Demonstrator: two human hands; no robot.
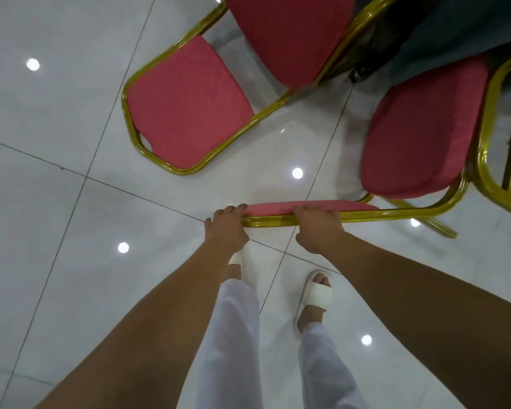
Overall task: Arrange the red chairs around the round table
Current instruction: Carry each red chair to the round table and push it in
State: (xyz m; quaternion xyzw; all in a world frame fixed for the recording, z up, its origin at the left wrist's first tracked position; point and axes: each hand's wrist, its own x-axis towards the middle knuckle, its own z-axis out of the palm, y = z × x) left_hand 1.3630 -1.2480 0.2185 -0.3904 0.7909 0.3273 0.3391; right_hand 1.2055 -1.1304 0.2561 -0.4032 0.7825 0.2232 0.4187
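left hand (226, 224): fingers curled over the left end of the held chair (419, 137) top rail (272, 221)
right hand (319, 228): fingers curled over mid rail
held chair: seat beside draped table (460, 22) edge
second chair (183, 104): left, apart, tile strip between
floor (56, 178): open tiles left

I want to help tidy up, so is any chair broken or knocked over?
Nothing stands out. The near chair, gripped at its back by the left hand and right hand, and the other chair both look whole and untipped. No spill shows on the floor.
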